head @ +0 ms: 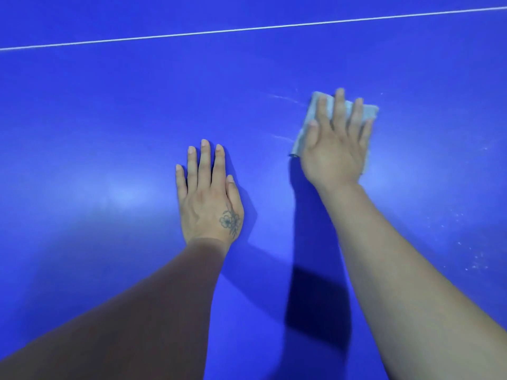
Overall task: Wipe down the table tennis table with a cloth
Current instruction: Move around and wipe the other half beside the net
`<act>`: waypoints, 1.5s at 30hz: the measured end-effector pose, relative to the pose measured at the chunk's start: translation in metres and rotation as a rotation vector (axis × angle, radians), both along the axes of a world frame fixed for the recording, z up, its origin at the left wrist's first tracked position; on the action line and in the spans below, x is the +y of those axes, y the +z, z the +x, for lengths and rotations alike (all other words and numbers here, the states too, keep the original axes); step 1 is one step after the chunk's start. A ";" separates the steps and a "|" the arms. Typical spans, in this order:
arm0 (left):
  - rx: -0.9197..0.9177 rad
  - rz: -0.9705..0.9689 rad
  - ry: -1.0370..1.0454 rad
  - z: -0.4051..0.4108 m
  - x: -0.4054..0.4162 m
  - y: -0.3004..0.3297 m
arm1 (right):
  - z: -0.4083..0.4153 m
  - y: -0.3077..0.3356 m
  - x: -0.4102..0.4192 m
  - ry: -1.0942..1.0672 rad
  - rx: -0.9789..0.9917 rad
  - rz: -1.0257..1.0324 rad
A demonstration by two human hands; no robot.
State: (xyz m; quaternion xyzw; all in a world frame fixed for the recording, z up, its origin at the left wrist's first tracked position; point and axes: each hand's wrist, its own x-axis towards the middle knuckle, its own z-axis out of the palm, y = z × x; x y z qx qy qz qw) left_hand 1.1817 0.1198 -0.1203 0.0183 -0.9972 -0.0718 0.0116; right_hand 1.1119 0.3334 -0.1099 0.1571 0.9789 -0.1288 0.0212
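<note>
The blue table tennis table [109, 119] fills the whole view. My right hand [336, 144] lies flat with straight, spread fingers on a folded grey cloth [301, 133], pressing it onto the surface at centre right; the hand covers most of the cloth. My left hand [210, 196], with a flower tattoo near the thumb, rests palm down on the bare table to the left of the cloth, its fingers straight and together.
A thin white line [247, 29] runs across the table far above the hands. Faint pale streaks [285, 99] lie just left of the cloth, and small white specks [472, 259] dot the surface at the right.
</note>
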 end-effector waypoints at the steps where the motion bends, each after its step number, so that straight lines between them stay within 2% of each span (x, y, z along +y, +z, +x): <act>1: 0.000 0.003 -0.001 0.000 0.000 0.000 | -0.005 0.000 -0.014 0.063 0.013 0.006; 5: -0.004 0.013 -0.018 0.000 -0.002 -0.001 | 0.026 -0.001 -0.062 0.273 0.073 0.008; 8: -0.012 0.014 -0.006 0.000 -0.001 -0.001 | 0.076 -0.001 -0.062 0.353 0.051 0.024; 13: -0.033 0.007 0.000 0.001 -0.001 -0.002 | 0.121 0.004 -0.002 0.207 0.003 0.074; 19: -0.019 0.015 0.002 0.001 0.001 -0.002 | 0.044 0.003 0.056 -0.067 0.003 0.053; 22: -0.023 0.007 -0.002 0.001 0.000 -0.002 | -0.020 0.000 0.052 -0.080 0.019 0.021; 25: -0.017 0.008 -0.003 0.001 -0.001 -0.004 | -0.073 0.002 0.025 0.008 -0.001 -0.033; 28: -0.009 0.022 0.011 0.000 0.000 -0.004 | -0.095 0.004 -0.021 0.197 0.004 -0.028; 32: -0.012 0.019 0.012 0.000 0.001 -0.003 | -0.059 0.001 -0.069 0.502 0.062 0.015; 35: -0.022 0.003 0.004 0.000 0.000 -0.004 | 0.003 -0.001 -0.070 0.577 0.086 0.013; 40: -0.024 0.002 0.003 0.000 0.000 -0.004 | 0.071 0.004 -0.014 0.451 0.057 0.054; 45: -0.044 -0.003 0.008 0.000 0.001 -0.004 | 0.012 0.005 0.042 0.223 -0.001 0.124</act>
